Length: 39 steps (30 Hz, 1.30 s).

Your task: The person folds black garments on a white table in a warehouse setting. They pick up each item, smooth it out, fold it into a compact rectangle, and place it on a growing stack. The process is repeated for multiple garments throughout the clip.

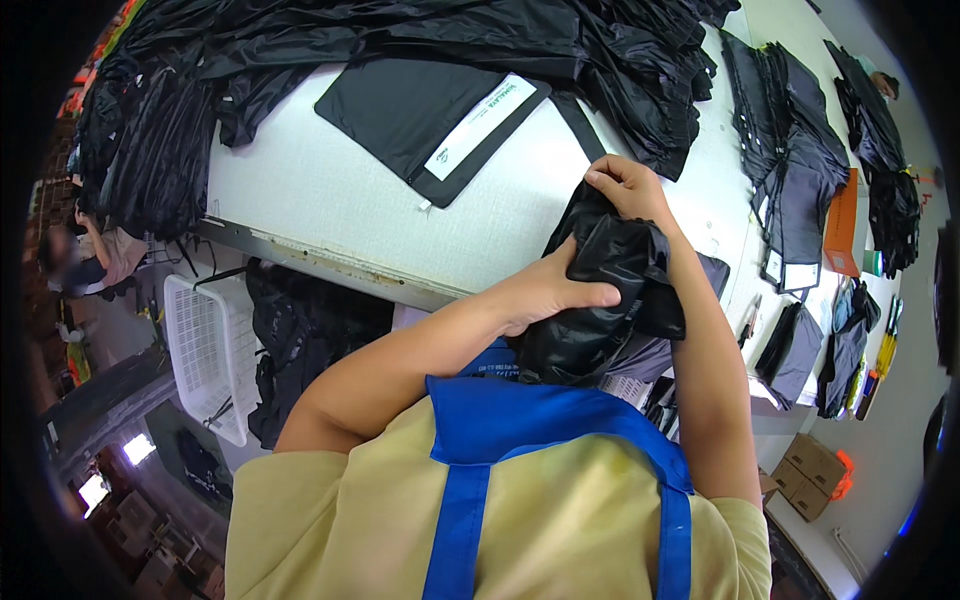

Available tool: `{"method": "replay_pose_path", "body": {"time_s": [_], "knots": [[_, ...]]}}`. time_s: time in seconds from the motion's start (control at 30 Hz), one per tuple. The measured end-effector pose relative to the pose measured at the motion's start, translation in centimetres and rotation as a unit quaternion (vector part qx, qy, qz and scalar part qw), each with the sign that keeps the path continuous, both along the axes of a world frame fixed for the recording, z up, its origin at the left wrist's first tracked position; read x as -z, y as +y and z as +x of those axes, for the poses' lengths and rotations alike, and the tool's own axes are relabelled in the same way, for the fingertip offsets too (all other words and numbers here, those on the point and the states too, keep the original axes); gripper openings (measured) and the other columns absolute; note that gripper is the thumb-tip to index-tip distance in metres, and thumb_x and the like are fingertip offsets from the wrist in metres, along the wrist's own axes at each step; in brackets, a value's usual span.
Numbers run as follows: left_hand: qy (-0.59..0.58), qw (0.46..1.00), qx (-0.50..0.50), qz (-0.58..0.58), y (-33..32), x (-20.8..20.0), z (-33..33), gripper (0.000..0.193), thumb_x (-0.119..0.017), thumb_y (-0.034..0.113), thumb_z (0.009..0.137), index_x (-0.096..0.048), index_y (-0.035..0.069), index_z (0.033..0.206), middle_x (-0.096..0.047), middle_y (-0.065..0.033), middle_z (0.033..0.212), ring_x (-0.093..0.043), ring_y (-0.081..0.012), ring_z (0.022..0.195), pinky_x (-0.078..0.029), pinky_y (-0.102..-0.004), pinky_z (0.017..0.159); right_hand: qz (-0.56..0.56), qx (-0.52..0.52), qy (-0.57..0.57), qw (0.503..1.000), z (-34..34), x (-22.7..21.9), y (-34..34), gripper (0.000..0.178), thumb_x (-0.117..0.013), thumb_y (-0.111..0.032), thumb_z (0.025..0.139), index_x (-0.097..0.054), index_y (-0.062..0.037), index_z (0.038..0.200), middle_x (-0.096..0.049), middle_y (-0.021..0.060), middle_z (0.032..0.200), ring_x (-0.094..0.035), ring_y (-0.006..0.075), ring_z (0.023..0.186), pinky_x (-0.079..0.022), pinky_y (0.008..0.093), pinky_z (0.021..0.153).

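Note:
A bunched bundle of shiny black fabric [580, 335] is held up in front of my chest, at the near edge of the table. My left hand [556, 290] grips it from the left, thumb lying across the front and fingers hidden behind the folds. At the bundle's upper end my right hand [632, 192] pinches a black edge between thumb and fingertips. Beyond my hands a flat black pouch [400, 120] with a white printed strip lies on the white table.
Heaped black fabric [480, 35] covers the table's far side. More black pieces [795, 140] and an orange box [843, 225] lie to the right. A white plastic basket [205, 350] stands below the table's left edge. Another person [95, 255] is at far left; cardboard boxes [808, 475] sit lower right.

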<state>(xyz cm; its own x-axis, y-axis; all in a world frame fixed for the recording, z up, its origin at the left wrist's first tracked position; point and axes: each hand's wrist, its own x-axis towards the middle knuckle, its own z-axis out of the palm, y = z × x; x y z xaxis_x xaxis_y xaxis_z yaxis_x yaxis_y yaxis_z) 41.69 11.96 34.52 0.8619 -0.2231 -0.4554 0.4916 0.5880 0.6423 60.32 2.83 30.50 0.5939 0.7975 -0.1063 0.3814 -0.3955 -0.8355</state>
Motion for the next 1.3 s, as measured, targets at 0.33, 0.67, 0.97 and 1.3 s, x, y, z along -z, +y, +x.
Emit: {"method": "replay_pose_path", "body": {"time_s": [0.33,0.67,0.97,1.3], "knots": [[-0.227,0.888,0.084,0.391,-0.4,0.7,-0.8,0.09,-0.072,0.022,0.07,-0.025,0.002,0.144,-0.043,-0.0228,0.133,-0.037,-0.0329,0.127,-0.028,-0.0394,0.107,-0.165,0.048,0.041,0.984,3.0,0.9,-1.1,0.024,-0.062,-0.023,0.087,-0.066,-0.0001,0.092,-0.061,0.003,0.069,-0.056,0.0122,0.065,-0.045,0.0276,0.062],[0.034,0.998,-0.052,0.028,3.3,6.0,-1.6,0.062,-0.059,0.0,0.077,-0.038,0.002,0.136,-0.055,-0.0121,0.121,-0.055,-0.0211,0.11,-0.044,-0.0334,0.096,-0.092,0.523,0.262,0.806,-1.7,3.8,-23.1,0.048,-0.05,-0.048,0.091,-0.057,-0.0049,0.111,-0.062,0.0046,0.089,-0.057,0.0131,0.074,-0.047,0.0301,0.066],[0.031,0.994,-0.072,0.075,4.4,5.4,-1.7,0.07,-0.058,0.001,0.073,-0.034,0.003,0.139,-0.053,-0.0123,0.123,-0.052,-0.0212,0.111,-0.039,-0.0307,0.098,0.019,0.525,0.157,0.836,-4.6,8.9,-21.5,0.032,-0.051,-0.025,0.096,-0.062,0.0037,0.087,-0.059,0.003,0.074,-0.049,0.01,0.066,-0.042,0.0262,0.061],[0.042,0.968,-0.224,0.106,9.0,1.6,-1.9,0.049,-0.054,-0.001,0.074,-0.048,0.0,0.123,-0.061,-0.0112,0.107,-0.061,-0.0216,0.093,-0.049,-0.0327,0.085,-0.155,0.555,-0.145,0.804,4.0,9.6,-28.7,0.044,-0.051,-0.036,0.094,-0.061,0.0041,0.078,-0.06,0.0188,0.07,-0.054,0.0282,0.065,-0.043,0.0399,0.065]]}}
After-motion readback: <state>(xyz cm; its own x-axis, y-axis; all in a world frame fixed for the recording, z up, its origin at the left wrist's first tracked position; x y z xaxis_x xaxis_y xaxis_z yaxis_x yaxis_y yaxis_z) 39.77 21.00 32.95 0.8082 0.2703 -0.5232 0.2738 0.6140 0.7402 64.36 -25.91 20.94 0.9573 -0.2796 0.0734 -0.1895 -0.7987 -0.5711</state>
